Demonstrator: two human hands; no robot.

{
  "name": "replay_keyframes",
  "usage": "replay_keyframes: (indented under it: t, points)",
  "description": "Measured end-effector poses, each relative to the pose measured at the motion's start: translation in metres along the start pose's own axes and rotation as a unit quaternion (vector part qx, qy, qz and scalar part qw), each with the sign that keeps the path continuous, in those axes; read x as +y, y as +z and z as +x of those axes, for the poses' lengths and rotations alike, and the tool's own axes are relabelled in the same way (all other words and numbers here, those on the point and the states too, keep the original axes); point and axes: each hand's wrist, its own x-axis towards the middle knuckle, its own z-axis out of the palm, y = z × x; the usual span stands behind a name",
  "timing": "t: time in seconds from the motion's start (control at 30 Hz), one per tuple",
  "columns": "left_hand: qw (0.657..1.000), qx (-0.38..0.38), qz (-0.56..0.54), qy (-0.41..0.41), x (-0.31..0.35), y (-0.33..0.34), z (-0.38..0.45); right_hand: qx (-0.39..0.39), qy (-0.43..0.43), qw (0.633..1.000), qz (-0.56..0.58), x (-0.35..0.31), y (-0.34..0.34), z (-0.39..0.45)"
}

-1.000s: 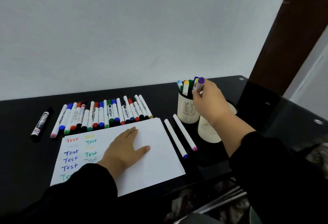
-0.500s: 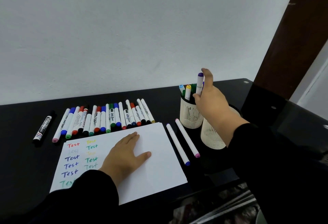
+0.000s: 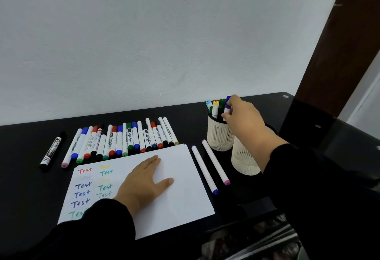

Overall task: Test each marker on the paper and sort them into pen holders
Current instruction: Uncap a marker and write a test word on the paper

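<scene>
Pinching purple-capped marker (image 3: 227,109) in far pen holder (image 3: 219,136) — right hand (image 3: 245,118), left hand (image 3: 141,181) flat on paper (image 3: 181,177)

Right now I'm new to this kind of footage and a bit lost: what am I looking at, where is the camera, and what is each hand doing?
There is no machine here, just a person's two hands filmed by one camera worn on the head, looking down at a black table. The left hand lies flat on the paper, which bears the word "Test" in several colours. The right hand holds a purple marker at the far holder, which already has markers in it. A near holder stands beside it. A row of markers lies behind the paper, and two more markers to its right.
</scene>
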Motion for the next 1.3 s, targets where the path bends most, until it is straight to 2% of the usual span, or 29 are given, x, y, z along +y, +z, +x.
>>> replay_keyframes:
  t: [0.2,0.37,0.6,0.77,1.13,1.3]
  points:
    - [1.0,-0.015,0.004,-0.009,0.002,-0.003,-0.001,0.016,-0.018,1.0,0.009,-0.004,-0.001,-0.008]
    - [0.998,-0.058,0.025,-0.024,0.01,-0.013,0.004,0.045,-0.066,0.997,-0.006,-0.015,0.0,-0.018]
    - [0.998,-0.052,-0.012,-0.03,0.006,-0.019,-0.01,0.005,-0.149,0.989,0.0,-0.059,0.02,-0.043]
    - [0.998,-0.019,-0.017,-0.061,-0.032,-0.031,-0.036,-0.061,-0.177,0.982,-0.008,-0.097,0.052,-0.056]
    - [0.975,0.05,0.0,-0.215,-0.172,-0.074,-0.095,-0.144,-0.26,0.952,0.076,-0.209,0.139,-0.064]
    - [0.978,0.051,0.033,-0.2,-0.206,-0.075,-0.104,-0.196,-0.29,0.933,0.082,-0.268,0.169,-0.058]
